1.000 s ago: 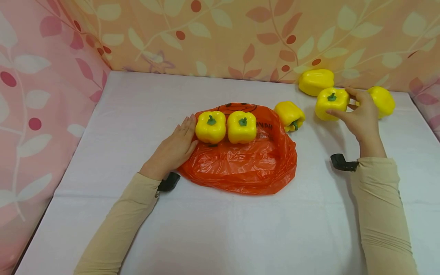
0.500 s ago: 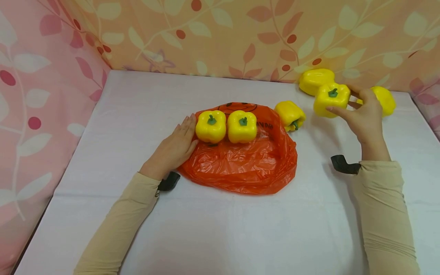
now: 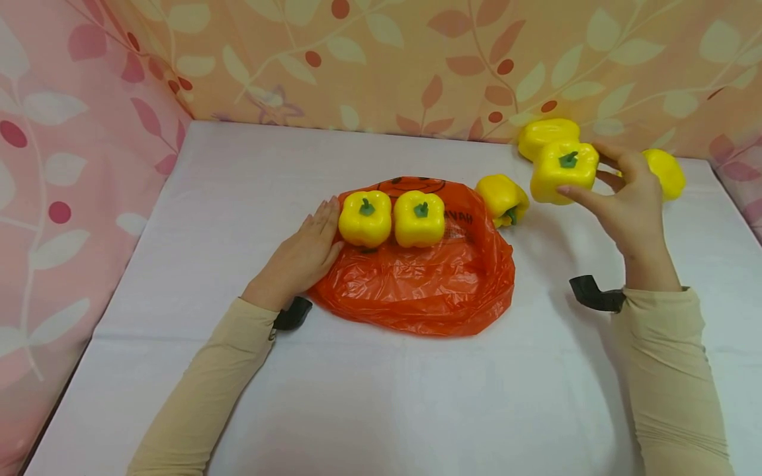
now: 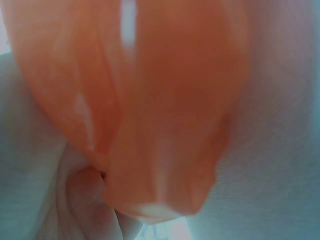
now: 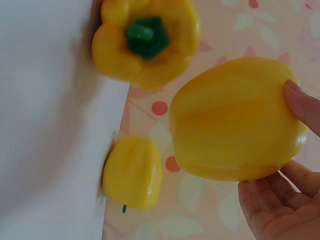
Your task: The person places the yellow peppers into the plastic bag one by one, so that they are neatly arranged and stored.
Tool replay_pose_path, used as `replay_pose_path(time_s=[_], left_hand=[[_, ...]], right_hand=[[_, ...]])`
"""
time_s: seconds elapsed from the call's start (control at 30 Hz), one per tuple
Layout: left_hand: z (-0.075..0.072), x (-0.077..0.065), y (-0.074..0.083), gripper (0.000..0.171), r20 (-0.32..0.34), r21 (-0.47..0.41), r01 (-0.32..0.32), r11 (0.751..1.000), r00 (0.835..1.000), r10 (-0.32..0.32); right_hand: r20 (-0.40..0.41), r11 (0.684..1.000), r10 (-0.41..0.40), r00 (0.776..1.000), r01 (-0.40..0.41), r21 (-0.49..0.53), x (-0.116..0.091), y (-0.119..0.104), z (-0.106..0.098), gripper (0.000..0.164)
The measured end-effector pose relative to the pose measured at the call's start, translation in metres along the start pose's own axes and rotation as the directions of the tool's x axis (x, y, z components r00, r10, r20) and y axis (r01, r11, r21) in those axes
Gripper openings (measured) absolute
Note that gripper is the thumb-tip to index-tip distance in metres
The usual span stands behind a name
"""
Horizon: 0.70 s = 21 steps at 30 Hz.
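My right hand (image 3: 634,208) grips a yellow bell pepper (image 3: 562,178) between thumb and fingers, its green stem facing up and its shadow apart from it on the table. In the right wrist view, thumb and fingers span the side of that bell pepper (image 5: 235,125). My left hand (image 3: 297,254) lies with straight fingers along the left edge of a red plastic bag (image 3: 411,284). Two more bell peppers stand side by side on the bag, the left one (image 3: 365,231) right beside my left fingers, the other (image 3: 419,231) nearer the middle. Red plastic (image 4: 160,100) fills much of the left wrist view.
One bell pepper (image 3: 499,194) lies tipped against the bag's right edge. Another (image 3: 544,132) lies at the back by the floral curtain (image 3: 369,73). A third (image 3: 665,175) sits behind my right hand. White cloth covers the table (image 3: 417,410). A black wrist camera mount (image 3: 595,295) juts from my right sleeve.
My right hand has raised the bell pepper off the table and shifted it slightly left, toward the bag. The left hand, the bag and the other peppers have stayed put.
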<state>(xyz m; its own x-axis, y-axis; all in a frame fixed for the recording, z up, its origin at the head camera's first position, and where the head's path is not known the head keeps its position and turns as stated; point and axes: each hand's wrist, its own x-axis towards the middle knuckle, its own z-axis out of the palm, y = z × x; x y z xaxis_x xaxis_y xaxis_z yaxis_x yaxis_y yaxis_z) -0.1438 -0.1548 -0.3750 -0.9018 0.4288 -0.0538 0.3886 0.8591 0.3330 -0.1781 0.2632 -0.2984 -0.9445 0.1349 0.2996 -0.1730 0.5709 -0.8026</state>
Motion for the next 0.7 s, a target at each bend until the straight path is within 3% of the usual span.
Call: replay_pose_path(time_s=[0.47,0.7], left_hand=[[0.000,0.000,0.000,0.068,0.008,-0.003,0.006,1.000,1.000,-0.006],[0.000,0.000,0.000,0.067,0.014,-0.005,0.006,1.000,1.000,-0.006]], right_hand=[[0.050,0.982,-0.142,0.989,0.135,0.130,-0.020,-0.022,0.017,0.062],[0.106,0.980,-0.161,0.981,0.146,0.136,-0.028,-0.031,0.026,0.062]])
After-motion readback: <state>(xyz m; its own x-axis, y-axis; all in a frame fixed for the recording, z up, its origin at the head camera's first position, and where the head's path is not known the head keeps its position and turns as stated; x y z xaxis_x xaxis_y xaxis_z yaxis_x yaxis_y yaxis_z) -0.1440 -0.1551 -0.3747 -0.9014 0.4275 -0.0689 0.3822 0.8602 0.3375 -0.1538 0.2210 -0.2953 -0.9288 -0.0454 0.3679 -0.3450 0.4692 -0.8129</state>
